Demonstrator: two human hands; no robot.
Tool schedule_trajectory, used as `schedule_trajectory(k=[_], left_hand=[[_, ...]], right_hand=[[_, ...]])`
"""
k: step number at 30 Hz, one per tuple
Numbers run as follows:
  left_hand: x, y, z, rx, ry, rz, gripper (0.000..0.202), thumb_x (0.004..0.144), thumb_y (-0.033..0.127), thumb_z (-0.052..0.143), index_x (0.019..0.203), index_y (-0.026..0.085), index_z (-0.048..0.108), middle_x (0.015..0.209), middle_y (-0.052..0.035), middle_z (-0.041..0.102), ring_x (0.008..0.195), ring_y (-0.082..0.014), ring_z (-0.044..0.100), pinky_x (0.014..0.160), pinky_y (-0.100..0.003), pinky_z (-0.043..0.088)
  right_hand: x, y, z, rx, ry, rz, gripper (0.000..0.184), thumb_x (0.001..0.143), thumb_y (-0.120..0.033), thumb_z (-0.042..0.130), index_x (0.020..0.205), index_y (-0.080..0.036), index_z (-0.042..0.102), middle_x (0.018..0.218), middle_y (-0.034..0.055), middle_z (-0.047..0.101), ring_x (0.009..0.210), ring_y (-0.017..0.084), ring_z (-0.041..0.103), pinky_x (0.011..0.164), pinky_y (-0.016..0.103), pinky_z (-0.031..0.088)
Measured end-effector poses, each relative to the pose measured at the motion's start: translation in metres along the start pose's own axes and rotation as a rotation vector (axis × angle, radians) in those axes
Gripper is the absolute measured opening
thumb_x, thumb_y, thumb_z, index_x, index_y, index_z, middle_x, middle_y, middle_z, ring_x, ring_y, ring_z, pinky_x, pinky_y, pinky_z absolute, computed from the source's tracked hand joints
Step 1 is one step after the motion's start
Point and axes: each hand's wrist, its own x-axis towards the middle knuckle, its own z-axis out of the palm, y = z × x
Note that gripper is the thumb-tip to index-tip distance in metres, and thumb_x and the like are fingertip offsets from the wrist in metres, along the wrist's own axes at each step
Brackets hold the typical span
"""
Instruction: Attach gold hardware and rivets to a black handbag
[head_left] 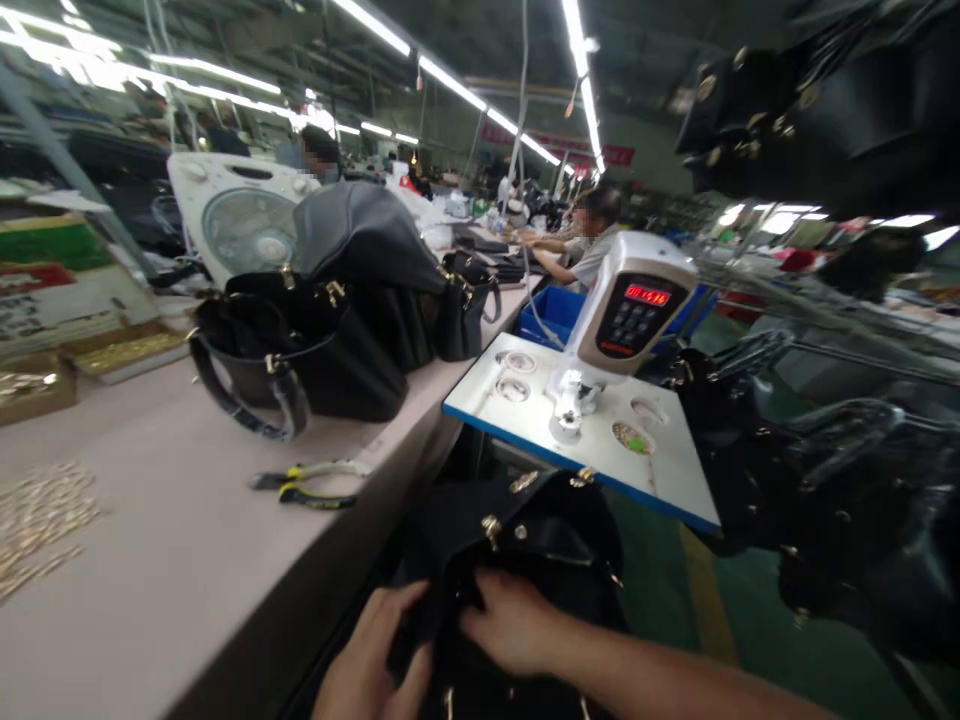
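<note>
A black handbag (540,540) with gold studs and clasps sits low in front of me, below the table edge. My left hand (371,660) grips its left side, fingers curled over the leather. My right hand (514,625) presses on the bag's top, fingers closed on the material. Just beyond the bag stands a white machine (630,310) with a red digital display, mounted on a white plate (675,475) with a blue edge.
Several finished black handbags (330,320) stand on the long table (172,560) to my left, with yellow-handled pliers (311,485) and gold metal parts (37,525). More black bags (825,490) hang on a rack at right. A white fan (247,225) and seated people are farther back.
</note>
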Motion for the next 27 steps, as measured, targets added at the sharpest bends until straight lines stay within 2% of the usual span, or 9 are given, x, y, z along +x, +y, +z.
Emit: schedule_trajectory(k=[2, 5, 8, 10, 13, 16, 21, 25, 27], left_hand=[[0.006, 0.018, -0.010, 0.114, -0.068, -0.070, 0.032, 0.093, 0.029, 0.058, 0.123, 0.025, 0.067, 0.111, -0.0076, 0.073, 0.098, -0.0242, 0.073, 0.081, -0.035, 0.064], [0.020, 0.030, -0.020, 0.220, -0.168, -0.091, 0.040, 0.086, 0.028, 0.067, 0.125, 0.019, 0.064, 0.117, -0.0122, 0.069, 0.114, -0.0315, 0.066, 0.098, -0.050, 0.059], [0.032, 0.032, -0.023, 0.253, -0.281, -0.143, 0.042, 0.083, 0.026, 0.072, 0.123, 0.016, 0.062, 0.129, -0.0154, 0.064, 0.120, -0.0333, 0.062, 0.103, -0.052, 0.056], [0.037, 0.031, -0.018, 0.271, -0.320, -0.187, 0.041, 0.082, 0.024, 0.075, 0.120, 0.015, 0.062, 0.131, -0.0162, 0.062, 0.121, -0.0339, 0.061, 0.104, -0.052, 0.055], [0.039, 0.027, -0.006, 0.288, -0.291, -0.195, 0.037, 0.080, 0.020, 0.078, 0.113, 0.015, 0.062, 0.126, -0.0146, 0.064, 0.120, -0.0336, 0.061, 0.104, -0.051, 0.054], [0.040, 0.022, 0.004, 0.256, -0.229, -0.131, 0.033, 0.081, 0.017, 0.079, 0.111, 0.017, 0.063, 0.124, -0.0124, 0.065, 0.120, -0.0313, 0.060, 0.104, -0.049, 0.054], [0.047, 0.016, 0.008, 0.162, -0.163, -0.067, 0.016, 0.091, 0.017, 0.070, 0.106, 0.019, 0.067, 0.113, -0.0086, 0.069, 0.107, -0.0255, 0.066, 0.095, -0.041, 0.057], [0.054, 0.013, 0.006, 0.127, -0.153, -0.024, 0.013, 0.092, 0.020, 0.070, 0.105, 0.020, 0.070, 0.111, -0.0082, 0.070, 0.104, -0.0235, 0.068, 0.092, -0.038, 0.058], [0.056, 0.012, 0.006, 0.125, -0.160, -0.010, 0.011, 0.093, 0.020, 0.070, 0.104, 0.020, 0.072, 0.111, -0.0083, 0.070, 0.104, -0.0233, 0.069, 0.092, -0.038, 0.058]], right_hand=[[0.002, 0.000, 0.014, 0.080, 0.024, 0.029, 0.039, 0.091, -0.023, 0.057, 0.128, -0.019, 0.068, 0.112, 0.0108, 0.077, 0.100, 0.026, 0.074, 0.090, 0.038, 0.058], [0.005, 0.004, 0.034, 0.133, 0.141, -0.073, 0.039, 0.095, -0.025, 0.055, 0.132, -0.021, 0.067, 0.101, 0.0072, 0.078, 0.089, 0.023, 0.073, 0.086, 0.036, 0.059], [0.008, 0.009, 0.046, 0.136, 0.288, -0.179, 0.030, 0.091, -0.023, 0.060, 0.116, -0.021, 0.076, 0.106, 0.0091, 0.080, 0.101, 0.027, 0.075, 0.095, 0.041, 0.059], [0.011, 0.011, 0.047, 0.129, 0.313, -0.196, 0.028, 0.088, -0.018, 0.060, 0.111, -0.020, 0.077, 0.115, 0.0108, 0.079, 0.113, 0.029, 0.073, 0.104, 0.045, 0.056], [0.015, 0.011, 0.038, 0.112, 0.308, -0.233, 0.032, 0.086, -0.016, 0.061, 0.113, -0.023, 0.078, 0.118, 0.0086, 0.079, 0.116, 0.029, 0.072, 0.107, 0.046, 0.054], [0.017, 0.011, 0.021, 0.084, 0.307, -0.262, 0.030, 0.089, -0.021, 0.062, 0.113, -0.028, 0.078, 0.117, 0.0056, 0.079, 0.116, 0.028, 0.072, 0.109, 0.047, 0.053], [0.017, 0.008, -0.004, 0.045, 0.334, -0.220, 0.025, 0.093, -0.028, 0.063, 0.110, -0.022, 0.080, 0.115, 0.0098, 0.079, 0.113, 0.032, 0.072, 0.111, 0.052, 0.050], [0.019, 0.003, -0.016, 0.115, 0.335, -0.168, 0.018, 0.093, -0.035, 0.068, 0.098, -0.026, 0.083, 0.101, 0.0047, 0.082, 0.100, 0.028, 0.077, 0.100, 0.043, 0.058], [0.024, 0.003, -0.019, 0.183, 0.303, -0.222, 0.015, 0.092, -0.031, 0.069, 0.099, -0.029, 0.082, 0.104, 0.0009, 0.082, 0.104, 0.025, 0.076, 0.103, 0.040, 0.057]])
